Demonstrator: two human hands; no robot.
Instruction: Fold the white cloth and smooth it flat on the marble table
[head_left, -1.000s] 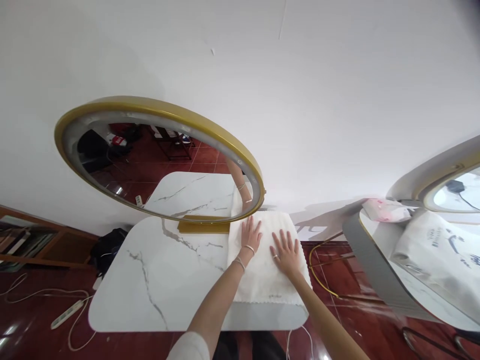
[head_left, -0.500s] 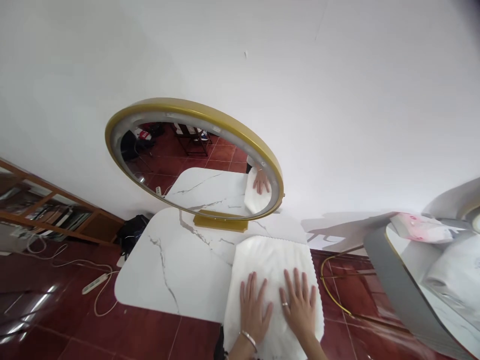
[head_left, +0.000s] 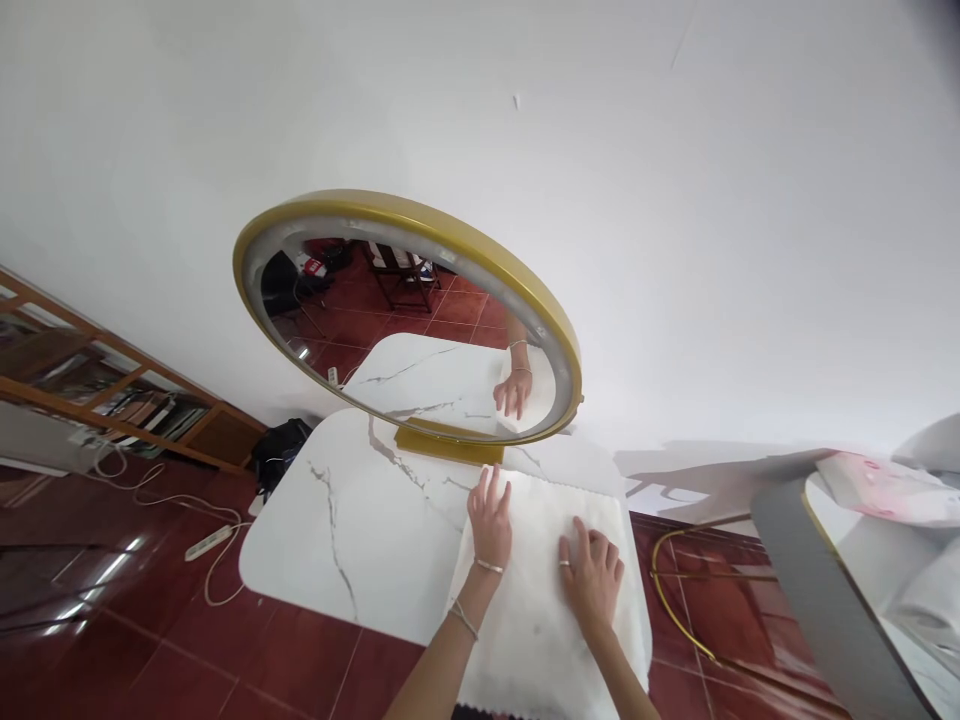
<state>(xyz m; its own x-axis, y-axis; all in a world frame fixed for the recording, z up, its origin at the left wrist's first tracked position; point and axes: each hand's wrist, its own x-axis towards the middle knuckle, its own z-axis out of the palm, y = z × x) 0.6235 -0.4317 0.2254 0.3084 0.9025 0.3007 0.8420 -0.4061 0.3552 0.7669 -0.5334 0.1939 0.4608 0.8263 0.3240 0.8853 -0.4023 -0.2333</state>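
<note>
A white cloth (head_left: 547, 610) with a scalloped edge lies on the right part of the marble-patterned table (head_left: 300, 540), its near edge reaching past the tabletop. My left hand (head_left: 490, 515), with two bracelets on the wrist, rests at the cloth's far left corner, fingers stretched forward and a little apart. On the cloth's right half, my right hand (head_left: 594, 580) wears a ring and lies palm down, its fingers apart and slightly bent. Neither hand shows anything gripped. The round gold-framed mirror (head_left: 409, 215) stands behind and reflects a hand on the cloth.
A gold base (head_left: 448, 445) supports the mirror. To the right are a grey-sided table (head_left: 795, 570) with a pink and white packet (head_left: 892, 485) and a gold hoop-shaped leg (head_left: 664, 600). A power strip (head_left: 208, 543) lies on the red tiles, near a black bag (head_left: 279, 450) and bookshelf (head_left: 127, 400).
My left hand has slid forward to the cloth's far left corner. The right hand remains on the cloth with its fingers more bent. The cloth looks flatter, and the view has shifted slightly.
</note>
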